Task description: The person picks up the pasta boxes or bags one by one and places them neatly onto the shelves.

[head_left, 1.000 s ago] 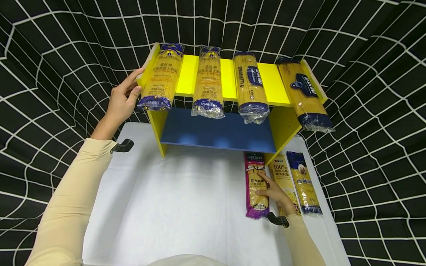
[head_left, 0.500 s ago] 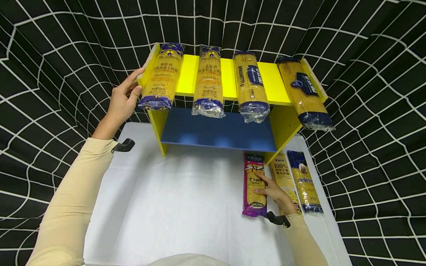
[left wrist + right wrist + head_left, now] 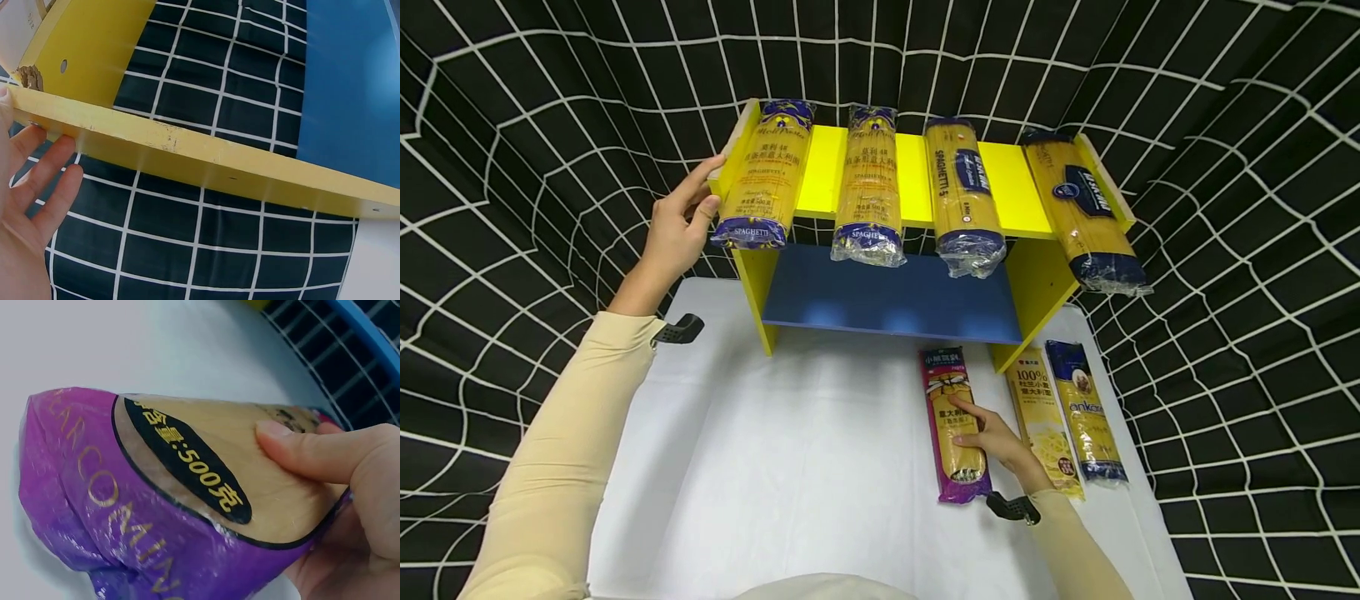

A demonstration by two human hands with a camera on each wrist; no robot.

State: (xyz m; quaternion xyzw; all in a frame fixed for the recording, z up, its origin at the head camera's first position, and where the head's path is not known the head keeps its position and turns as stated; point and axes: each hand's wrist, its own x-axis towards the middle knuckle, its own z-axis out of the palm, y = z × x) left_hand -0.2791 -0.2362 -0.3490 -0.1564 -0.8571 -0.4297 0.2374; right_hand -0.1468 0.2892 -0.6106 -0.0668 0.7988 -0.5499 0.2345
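Note:
My right hand [image 3: 1000, 442] grips a purple and yellow spaghetti packet [image 3: 946, 414] across its middle. In the right wrist view, the thumb lies on the front of the spaghetti packet [image 3: 206, 475] and fingers curl beneath its edge. My left hand [image 3: 673, 225] holds the upper left side panel of a yellow and blue shelf [image 3: 752, 292]. In the left wrist view, fingertips of the left hand [image 3: 31, 181] touch the panel's outer face, with the thumb at its edge. Beside the right hand lie a yellow spaghetti packet [image 3: 1043, 425] and a blue and yellow one [image 3: 1086, 417].
Several spaghetti packets lie on the shelf's yellow top board [image 3: 820, 171], the rightmost packet [image 3: 1090, 217] slanted over the front edge. Below them is a blue board [image 3: 887, 292]. The shelf stands on a white table [image 3: 775, 467], with black gridded cloth [image 3: 880, 50] around.
My right hand has slid the purple spaghetti packet to the left, out from beside the shelf's right leg, and it now tilts slightly. The left hand has stayed on the shelf.

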